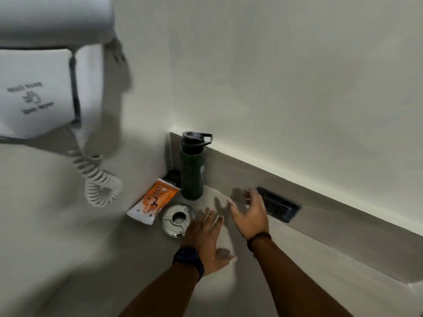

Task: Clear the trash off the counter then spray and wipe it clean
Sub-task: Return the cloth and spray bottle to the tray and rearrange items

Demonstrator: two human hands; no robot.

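Over the grey counter (229, 294) both empty hands are hovering with fingers spread wide, the left hand (206, 239) nearing the round metal ashtray (178, 220) and risking knocking the upright dark bottle (193, 170) beyond, while the crumpled orange-and-white wrapper (153, 203) is lying far left, right hand (250, 213) alongside.

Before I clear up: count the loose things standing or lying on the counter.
3: a dark bottle upright in the corner, an orange packet lying left of it, a round metal ashtray in front. Something dark behind the packet is unclear.
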